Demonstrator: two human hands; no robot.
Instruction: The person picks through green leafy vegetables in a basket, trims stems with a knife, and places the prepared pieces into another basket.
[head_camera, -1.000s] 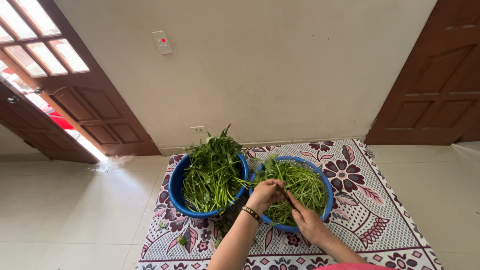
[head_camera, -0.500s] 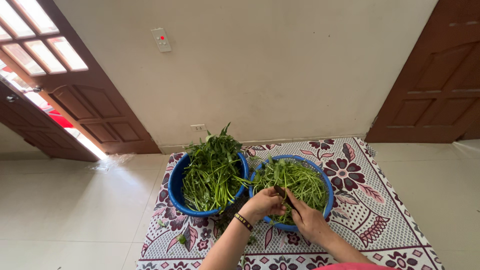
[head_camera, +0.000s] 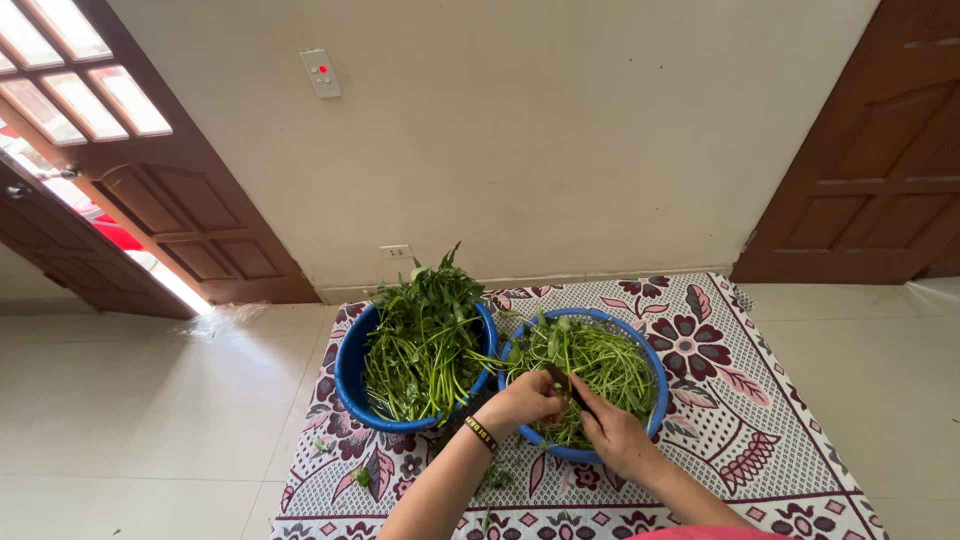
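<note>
Nearest you, your right hand (head_camera: 618, 436) is curling its fingers around a dark knife (head_camera: 572, 388), the blade angling up and left toward your other hand. Your left hand (head_camera: 527, 398), a black wristband (head_camera: 481, 433) sitting just behind it, is pinching a few green stems (head_camera: 556, 425) over the near rim of the right blue basin (head_camera: 655, 385). Just beyond your fingers, cut greens (head_camera: 600, 355) are filling that basin. The left blue basin (head_camera: 350, 375) is holding long leafy stalks (head_camera: 425, 335), both basins resting on the floral mat (head_camera: 740, 400)

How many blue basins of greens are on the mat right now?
2. The left blue basin holds long leafy stems; the right blue basin sits beside it, under both hands. None appears hidden.
</note>
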